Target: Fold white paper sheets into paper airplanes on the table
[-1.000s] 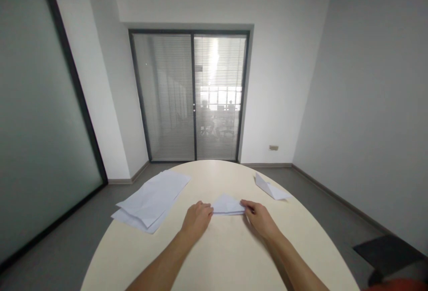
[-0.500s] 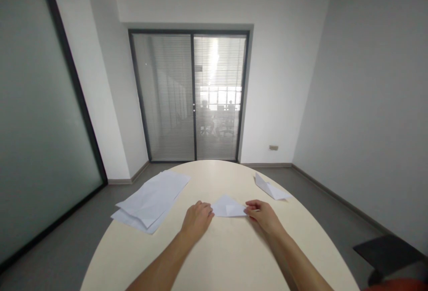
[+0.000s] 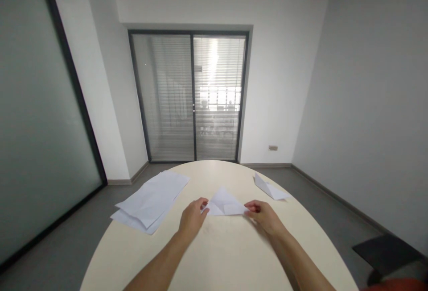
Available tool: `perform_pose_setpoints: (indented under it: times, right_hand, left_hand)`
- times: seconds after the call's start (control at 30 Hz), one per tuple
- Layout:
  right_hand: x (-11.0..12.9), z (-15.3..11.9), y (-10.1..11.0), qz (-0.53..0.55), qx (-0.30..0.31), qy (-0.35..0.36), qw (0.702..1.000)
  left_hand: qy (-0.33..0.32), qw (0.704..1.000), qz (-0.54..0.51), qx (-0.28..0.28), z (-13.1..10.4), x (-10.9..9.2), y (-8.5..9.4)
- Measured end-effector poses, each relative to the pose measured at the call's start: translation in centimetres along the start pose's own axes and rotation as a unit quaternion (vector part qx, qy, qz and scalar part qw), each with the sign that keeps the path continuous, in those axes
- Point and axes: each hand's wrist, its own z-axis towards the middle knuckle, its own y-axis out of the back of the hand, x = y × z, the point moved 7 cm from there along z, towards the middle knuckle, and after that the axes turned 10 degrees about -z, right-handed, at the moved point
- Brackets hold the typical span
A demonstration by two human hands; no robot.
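Toward twelve o'clock on the table [image 3: 214,255], I see the folded paper [image 3: 224,205] pinched at its nine-o'clock corner by the left hand [image 3: 193,216] and its three-o'clock corner by the right hand [image 3: 266,218], so an uneven tug could skew it.

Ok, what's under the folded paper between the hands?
The pale tabletop shows around the folded paper; whatever is directly under it is covered, so I can't tell.
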Motion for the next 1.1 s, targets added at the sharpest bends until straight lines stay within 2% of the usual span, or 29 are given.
perform_pose_setpoints:
  times: [0.23, 0.53, 0.77, 0.97, 1.1]
  right_hand:
    - [-0.1, 0.1, 0.4, -0.077, -0.009, 0.014, 0.997]
    - [1.6, -0.5, 0.6, -0.120, -0.015, 0.052, 0.991]
    - [2.7, -1.2, 0.5, -0.107, -0.010, 0.060, 0.992]
    - [2.6, -0.9, 0.6, -0.102, -0.009, 0.077, 0.992]
    - [2.6, -0.9, 0.6, -0.122, -0.016, 0.089, 0.988]
  left_hand:
    - [0.010, 0.999, -0.047, 0.011, 0.1, 0.2, -0.2]
    - [-0.004, 0.997, -0.078, 0.029, 0.0, -0.1, -0.5]
    - [-0.004, 0.991, -0.134, 0.016, 0.2, 0.3, -0.5]
    - [0.001, 0.978, -0.210, 0.011, 0.5, 0.5, -0.8]
    - [-0.018, 0.971, -0.240, 0.001, 0.7, 0.0, -0.7]
